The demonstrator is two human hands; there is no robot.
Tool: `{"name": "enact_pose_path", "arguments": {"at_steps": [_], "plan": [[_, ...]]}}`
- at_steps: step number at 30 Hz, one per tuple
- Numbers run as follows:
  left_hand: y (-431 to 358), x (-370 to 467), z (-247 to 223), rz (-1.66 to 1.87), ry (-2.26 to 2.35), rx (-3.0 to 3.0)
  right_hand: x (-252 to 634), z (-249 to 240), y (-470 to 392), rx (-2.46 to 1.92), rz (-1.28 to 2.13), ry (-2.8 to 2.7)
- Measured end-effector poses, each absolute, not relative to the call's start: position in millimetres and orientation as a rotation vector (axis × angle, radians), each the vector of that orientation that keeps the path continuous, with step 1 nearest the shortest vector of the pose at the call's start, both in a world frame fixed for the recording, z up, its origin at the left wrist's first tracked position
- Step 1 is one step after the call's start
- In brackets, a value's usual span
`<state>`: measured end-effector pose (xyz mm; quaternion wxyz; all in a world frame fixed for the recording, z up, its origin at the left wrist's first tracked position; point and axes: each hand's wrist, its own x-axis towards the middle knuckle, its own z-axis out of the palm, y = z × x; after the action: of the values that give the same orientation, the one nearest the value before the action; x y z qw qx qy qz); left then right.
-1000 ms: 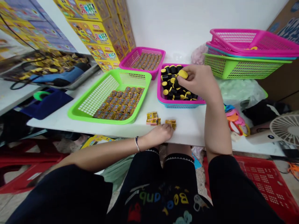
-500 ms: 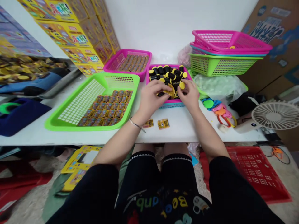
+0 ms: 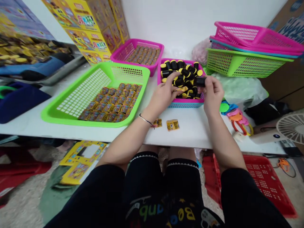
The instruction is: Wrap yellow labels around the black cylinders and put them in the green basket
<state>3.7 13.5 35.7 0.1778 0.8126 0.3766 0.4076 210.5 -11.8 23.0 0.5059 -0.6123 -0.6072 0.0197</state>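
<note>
white table [image 3: 185,136], green basket [image 3: 95,123], pink basket [image 3: 155,67], yellow packets [image 3: 172,124]

"魔术杯" on yel. boxes [image 3: 91,38], colored ltrs. [image 3: 151,212] on blk. top [image 3: 167,202] unclear

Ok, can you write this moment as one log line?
left hand: holds yellow piece | right hand: holds black container | nearby: pink basket of containers

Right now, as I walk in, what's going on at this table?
A person is working bare-handed at a white table. The left hand holds a small yellow piece over a pink basket of black containers with yellow ends. The right hand grips a black container at the basket's right side. Small yellow packets lie nearer the person, and a green basket to the left holds rows of wrapped pieces.
</note>
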Motion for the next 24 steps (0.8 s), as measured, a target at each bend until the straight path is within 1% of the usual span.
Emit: {"name": "enact_pose_path", "arguments": {"at_steps": [6, 14, 20, 24], "plan": [[14.7, 10.4, 30.7, 1.031, 0.990, 2.431, 220.6, 21.0, -13.3, -1.428, 0.124, -1.584], [10.9, 7.7, 33.6, 0.978, 0.922, 2.419, 203.8, 34.3, -34.7, -1.346, 0.161, -1.527], [8.6, 5.4, 35.4, 1.026, 0.861, 2.407, 202.3, 39.4, -40.8, -1.316, 0.116, -1.578], [5.6, 4.8, 36.6, 1.089, 0.749, 2.291, 203.6, 39.3, -39.4, -1.260, 0.100, -1.553]]}}
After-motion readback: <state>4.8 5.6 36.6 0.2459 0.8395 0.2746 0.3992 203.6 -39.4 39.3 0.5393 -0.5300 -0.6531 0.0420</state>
